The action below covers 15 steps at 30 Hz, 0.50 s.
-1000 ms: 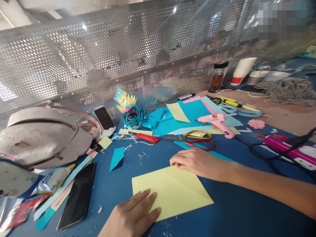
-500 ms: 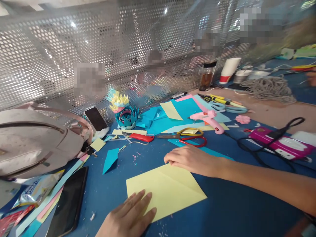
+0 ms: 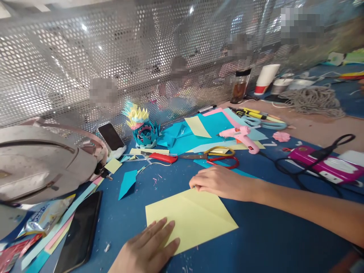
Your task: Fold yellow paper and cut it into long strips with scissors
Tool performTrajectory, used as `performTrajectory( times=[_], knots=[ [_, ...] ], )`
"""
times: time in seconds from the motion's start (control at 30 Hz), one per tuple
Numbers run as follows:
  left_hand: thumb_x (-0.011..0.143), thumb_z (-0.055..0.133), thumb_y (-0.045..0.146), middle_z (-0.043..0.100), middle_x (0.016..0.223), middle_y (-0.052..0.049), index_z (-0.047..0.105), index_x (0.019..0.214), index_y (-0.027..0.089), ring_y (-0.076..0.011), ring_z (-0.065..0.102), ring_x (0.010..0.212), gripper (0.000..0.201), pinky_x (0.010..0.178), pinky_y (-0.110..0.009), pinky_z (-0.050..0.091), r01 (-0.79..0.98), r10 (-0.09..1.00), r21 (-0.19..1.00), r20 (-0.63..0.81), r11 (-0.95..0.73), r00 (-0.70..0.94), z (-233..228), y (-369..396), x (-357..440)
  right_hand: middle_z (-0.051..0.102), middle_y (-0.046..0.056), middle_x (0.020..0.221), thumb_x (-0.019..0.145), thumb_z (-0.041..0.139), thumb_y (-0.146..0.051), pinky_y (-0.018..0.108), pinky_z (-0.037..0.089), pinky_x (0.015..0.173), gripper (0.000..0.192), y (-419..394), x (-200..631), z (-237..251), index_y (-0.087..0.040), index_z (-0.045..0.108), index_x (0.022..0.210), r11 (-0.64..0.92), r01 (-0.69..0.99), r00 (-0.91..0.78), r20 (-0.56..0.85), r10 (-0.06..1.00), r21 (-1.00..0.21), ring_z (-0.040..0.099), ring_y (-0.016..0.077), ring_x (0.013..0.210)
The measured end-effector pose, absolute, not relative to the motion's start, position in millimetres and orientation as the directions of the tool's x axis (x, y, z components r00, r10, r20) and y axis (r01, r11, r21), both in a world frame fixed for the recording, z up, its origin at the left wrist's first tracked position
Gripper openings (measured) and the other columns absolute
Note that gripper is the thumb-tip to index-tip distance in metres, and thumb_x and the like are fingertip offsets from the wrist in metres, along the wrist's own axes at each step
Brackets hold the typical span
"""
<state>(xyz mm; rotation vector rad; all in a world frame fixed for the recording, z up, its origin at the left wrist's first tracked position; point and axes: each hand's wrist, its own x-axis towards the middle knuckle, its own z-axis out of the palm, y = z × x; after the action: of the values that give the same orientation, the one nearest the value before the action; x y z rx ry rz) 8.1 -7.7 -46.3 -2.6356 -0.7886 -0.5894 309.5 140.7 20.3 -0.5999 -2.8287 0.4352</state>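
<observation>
Fingers of the left hand (image 3: 148,248) are laid flat, slightly spread, on the near corner of the folded yellow paper (image 3: 190,218) at lower centre. Its far corner is pressed by the curled, closed fingers of the right hand (image 3: 220,182). The paper's long axis is set left to right, with the crease running diagonally toward lower right.

A silver perforated metal screen (image 3: 85,68) stood along the far edge of the blue-topped table (image 3: 270,242). Daylight glinted through its small round holes. To the right lay a bare brown wooden section (image 3: 321,131).
</observation>
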Motion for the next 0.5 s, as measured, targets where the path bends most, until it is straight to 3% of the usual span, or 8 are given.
performTrajectory(
  times=[0.23, 0.5],
  knots=[
    [0.106, 0.026, 0.022, 0.057, 0.143, -0.007, 0.064, 0.132, 0.024, -0.0251, 0.046, 0.139, 0.045, 0.096, -0.034, 0.058, 0.579, 0.452, -0.186, 0.456, -0.794, 0.766, -42.2, -9.0, 7.4, 0.07, 0.001, 0.086, 0.098, 0.045, -0.014, 0.027, 0.038, 0.063, 0.018, 137.1, 307.0, 20.7, -0.019, 0.062, 0.096, 0.854, 0.369, -0.857, 0.223, 0.465, -0.366, 0.064, 0.0141, 0.075],
    [0.106, 0.028, 0.023, 0.057, 0.143, -0.007, 0.062, 0.133, 0.023, -0.0252, 0.045, 0.139, 0.044, 0.098, -0.035, 0.056, 0.585, 0.483, -0.166, 0.414, -0.794, 0.772, -40.8, -12.6, 7.5, 0.07, -0.001, 0.082, 0.096, 0.048, -0.014, 0.027, 0.039, 0.062, 0.016, 136.8, 307.3, 21.4, -0.02, 0.062, 0.091, 0.854, 0.37, -0.863, 0.205, 0.462, -0.367, 0.065, 0.0141, 0.073]
  ],
)
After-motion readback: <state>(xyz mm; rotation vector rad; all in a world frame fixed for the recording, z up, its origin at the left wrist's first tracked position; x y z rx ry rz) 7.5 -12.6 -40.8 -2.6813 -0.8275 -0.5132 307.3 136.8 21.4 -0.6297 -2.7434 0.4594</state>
